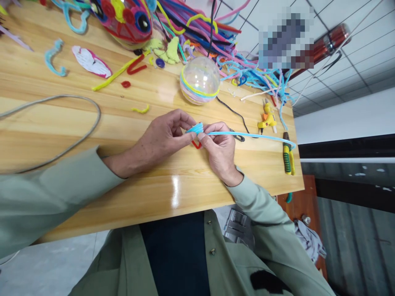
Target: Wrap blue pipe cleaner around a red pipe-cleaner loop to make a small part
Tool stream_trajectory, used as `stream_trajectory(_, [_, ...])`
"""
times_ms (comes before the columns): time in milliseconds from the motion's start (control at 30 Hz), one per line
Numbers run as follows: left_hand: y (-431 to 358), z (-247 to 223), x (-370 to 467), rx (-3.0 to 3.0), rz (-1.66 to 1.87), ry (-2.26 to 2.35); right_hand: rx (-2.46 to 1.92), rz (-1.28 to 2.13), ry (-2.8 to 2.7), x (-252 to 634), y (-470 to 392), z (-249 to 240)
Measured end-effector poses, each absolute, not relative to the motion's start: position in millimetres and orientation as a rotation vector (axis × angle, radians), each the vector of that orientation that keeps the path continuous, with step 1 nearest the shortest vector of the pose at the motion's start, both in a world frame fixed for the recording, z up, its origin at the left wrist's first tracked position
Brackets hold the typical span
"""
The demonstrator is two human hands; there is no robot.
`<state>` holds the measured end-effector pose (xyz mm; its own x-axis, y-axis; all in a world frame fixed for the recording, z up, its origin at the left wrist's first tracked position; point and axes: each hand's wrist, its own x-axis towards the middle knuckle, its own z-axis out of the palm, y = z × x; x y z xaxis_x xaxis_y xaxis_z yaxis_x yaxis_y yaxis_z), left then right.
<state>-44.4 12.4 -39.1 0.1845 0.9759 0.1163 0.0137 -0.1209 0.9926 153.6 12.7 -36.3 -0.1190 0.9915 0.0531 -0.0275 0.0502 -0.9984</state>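
Between both hands is a light blue pipe cleaner [253, 135], its near end folded or coiled into a small flat bundle [196, 128]. My left hand [168, 133] pinches the bundle between thumb and fingers. My right hand [219, 148] grips where the long straight tail leaves the bundle; that tail stretches right and bends down at its tip near the pliers. A bent red pipe cleaner piece [196, 144] shows just under the fingertips; whether it is held or lies on the table I cannot tell. Past the hands stands a clear plastic ball [200, 80] with yellow, pink and blue bands.
Pliers [288, 154] with green-yellow handles and a yellow glue gun [267, 118] lie at the right. A dark clip-like tool [237, 136] is beside my right hand. Pipe cleaners [259, 76] heap at the back, near a colourful big-eyed figure [126, 20]. A grey cable [95, 109] curves at left.
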Motion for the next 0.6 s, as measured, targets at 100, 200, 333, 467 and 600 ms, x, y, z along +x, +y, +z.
stream_trajectory(100, [13.2, -40.1, -43.8, 1.394, 1.136, 1.017, -1.101, 1.265, -1.317, 153.1, 12.1, -35.1])
stream_trajectory(200, [13.2, -38.2, -44.6, 1.382, 1.127, 1.003, -1.118, 1.265, -1.325, 152.7, 12.2, -33.6])
stream_trajectory(333, [11.4, -31.6, -47.0, 1.349, 1.151, 0.977, -1.129, 1.247, -1.327, 152.6, 12.8, -33.2])
stream_trajectory(467, [11.3, -29.6, -48.2, 1.361, 1.140, 0.988, -1.124, 1.249, -1.310, 153.2, 13.1, -34.6])
stream_trajectory(600, [13.4, -34.7, -46.8, 1.437, 1.106, 1.018, -1.110, 1.267, -1.321, 153.9, 13.0, -35.1])
